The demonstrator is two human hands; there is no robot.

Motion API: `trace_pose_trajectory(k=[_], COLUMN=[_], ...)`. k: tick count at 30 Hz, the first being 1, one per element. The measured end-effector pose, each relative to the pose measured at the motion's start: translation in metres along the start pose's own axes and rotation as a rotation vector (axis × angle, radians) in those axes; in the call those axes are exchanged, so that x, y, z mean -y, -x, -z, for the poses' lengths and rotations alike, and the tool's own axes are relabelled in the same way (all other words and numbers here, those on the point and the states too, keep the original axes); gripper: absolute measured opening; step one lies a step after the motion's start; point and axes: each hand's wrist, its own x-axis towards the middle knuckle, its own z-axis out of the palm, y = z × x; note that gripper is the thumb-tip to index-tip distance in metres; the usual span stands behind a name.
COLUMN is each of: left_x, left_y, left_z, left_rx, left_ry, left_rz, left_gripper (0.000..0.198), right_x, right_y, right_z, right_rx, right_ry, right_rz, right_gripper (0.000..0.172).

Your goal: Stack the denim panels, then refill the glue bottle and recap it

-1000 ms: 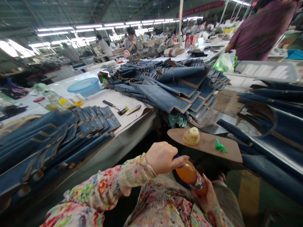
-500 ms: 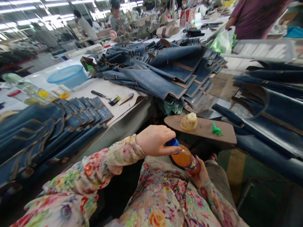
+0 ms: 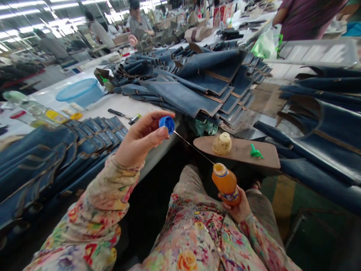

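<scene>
Pinched between the thumb and fingers of my left hand (image 3: 143, 135) is a blue bottle cap (image 3: 167, 124), its hollow underside facing right. A thin, glistening strand (image 3: 194, 147) stretches from the cap down to the mouth of an orange-filled bottle (image 3: 225, 183). My right hand (image 3: 239, 207) is wrapped round the lower part of that bottle, which leans to the left above my lap. Just beyond it, a brown board (image 3: 242, 154) carries a squat yellowish container (image 3: 222, 143) and a green nozzle cap (image 3: 256, 151).
Stacked dark blue leather pieces (image 3: 183, 92) cover the table ahead, with more at left (image 3: 42, 158) and right (image 3: 332, 131). A blue basin (image 3: 80, 92) and a clear bottle (image 3: 36, 107) stand at left. A person in a purple top (image 3: 308, 19) is at the far right.
The cap has come off the bottle. My left hand has carried it up and to the left, drawing out the strand, while my right hand keeps its hold on the bottle.
</scene>
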Motion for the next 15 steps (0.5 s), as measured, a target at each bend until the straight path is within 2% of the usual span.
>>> trace_pose_trajectory(k=[5,9,12,15], left_x=[-0.064,-0.098,-0.104,-0.089], left_y=[-0.005,-0.016,-0.024,-0.03], left_z=[-0.013,-0.029,-0.041,-0.053], left_rx=[0.239,0.396,0.481,0.591], left_ry=[-0.179,-0.269,-0.281,-0.284], left_rz=[-0.178,-0.246,-0.338,-0.39], left_gripper=[0.036,0.036,0.036,0.035], right_x=[0.002,0.002,0.005,0.007], right_y=[0.001,-0.002,-0.003,-0.003], right_z=[-0.005,-0.004,-0.003,-0.001], right_rx=[0.021,0.043,0.042,0.07], right_ry=[-0.031,-0.05,-0.073,-0.092], right_rz=[-0.017,-0.017,-0.021,-0.015], right_gripper=[0.024,0.025,0.027,0.024])
